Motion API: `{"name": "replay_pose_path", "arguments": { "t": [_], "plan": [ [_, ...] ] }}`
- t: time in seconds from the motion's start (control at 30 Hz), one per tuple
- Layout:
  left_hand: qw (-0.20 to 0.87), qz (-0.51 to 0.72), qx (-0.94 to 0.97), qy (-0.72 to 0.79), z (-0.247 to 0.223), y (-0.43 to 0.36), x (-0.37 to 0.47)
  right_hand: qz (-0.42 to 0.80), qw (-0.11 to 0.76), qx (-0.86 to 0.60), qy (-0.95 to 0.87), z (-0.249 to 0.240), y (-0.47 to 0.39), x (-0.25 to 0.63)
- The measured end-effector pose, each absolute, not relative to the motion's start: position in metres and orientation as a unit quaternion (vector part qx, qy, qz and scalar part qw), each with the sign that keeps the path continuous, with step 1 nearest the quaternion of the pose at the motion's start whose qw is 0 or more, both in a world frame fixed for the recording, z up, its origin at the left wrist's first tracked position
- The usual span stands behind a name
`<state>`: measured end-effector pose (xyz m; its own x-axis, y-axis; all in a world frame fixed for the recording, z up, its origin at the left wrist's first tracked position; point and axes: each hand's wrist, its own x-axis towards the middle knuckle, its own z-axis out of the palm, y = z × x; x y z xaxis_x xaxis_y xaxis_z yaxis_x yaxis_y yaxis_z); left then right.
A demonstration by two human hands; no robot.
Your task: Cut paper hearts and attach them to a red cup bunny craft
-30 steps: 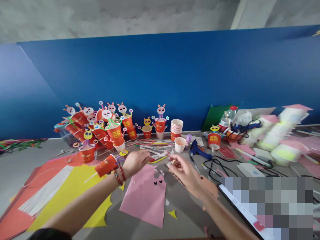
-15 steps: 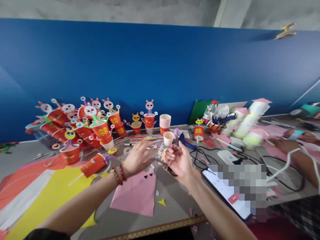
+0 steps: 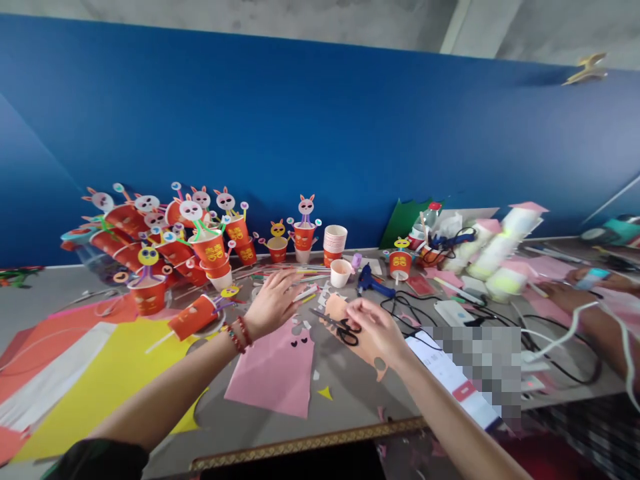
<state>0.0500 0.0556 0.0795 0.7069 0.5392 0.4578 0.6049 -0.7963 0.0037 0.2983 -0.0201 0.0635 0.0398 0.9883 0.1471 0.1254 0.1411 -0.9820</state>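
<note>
My left hand (image 3: 273,303) hovers palm down with fingers spread, over the top of a pink paper sheet (image 3: 275,373) that bears two small black shapes. Black-handled scissors (image 3: 345,329) lie on an orange paper piece (image 3: 367,343) with cut-outs. Just above the scissors' handles, my right hand (image 3: 377,323) has its thumb and fingers bent together; whether anything small is between them is hidden. A small white paper cup (image 3: 341,273) stands beyond my right hand, and a blue glue gun (image 3: 374,283) lies to the right of it.
Red cups with paper rabbit figures (image 3: 207,248) crowd the back left. Yellow paper (image 3: 105,380) covers the left side. A cup stack (image 3: 334,245) stands at the back. Black cables, a phone (image 3: 450,377) and white paper towers (image 3: 510,233) are at the right, where another person's arms rest.
My right hand has turned from palm up to palm down, with its fingers drawn together. The scissors now show plainly below it. The view has shifted slightly.
</note>
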Motion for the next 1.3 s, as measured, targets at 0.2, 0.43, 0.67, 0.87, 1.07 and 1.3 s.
{"name": "replay_pose_path", "arguments": {
  "t": [0.2,0.43,0.67,0.87,1.07,1.3],
  "plan": [
    [0.007,-0.158,-0.893,-0.421,0.033,0.033,-0.004,0.168,0.328,-0.581,-0.726,0.032,-0.037,0.341],
    [-0.016,-0.129,-0.859,-0.496,0.016,-0.004,-0.041,0.137,0.271,-0.54,-0.785,0.032,-0.049,0.309],
    [-0.01,-0.144,-0.863,-0.483,-0.015,-0.025,-0.05,0.141,0.189,-0.475,-0.848,0.021,-0.052,0.269],
    [-0.001,-0.127,-0.875,-0.468,-0.02,-0.03,-0.053,0.135,0.151,-0.462,-0.863,0.021,-0.052,0.27],
    [0.009,-0.128,-0.874,-0.469,-0.02,-0.032,-0.051,0.179,0.201,-0.459,-0.847,0.019,-0.047,0.266],
    [0.002,-0.145,-0.876,-0.46,-0.018,-0.039,-0.042,0.228,0.282,-0.52,-0.774,0.015,-0.036,0.244]
  ]
}}
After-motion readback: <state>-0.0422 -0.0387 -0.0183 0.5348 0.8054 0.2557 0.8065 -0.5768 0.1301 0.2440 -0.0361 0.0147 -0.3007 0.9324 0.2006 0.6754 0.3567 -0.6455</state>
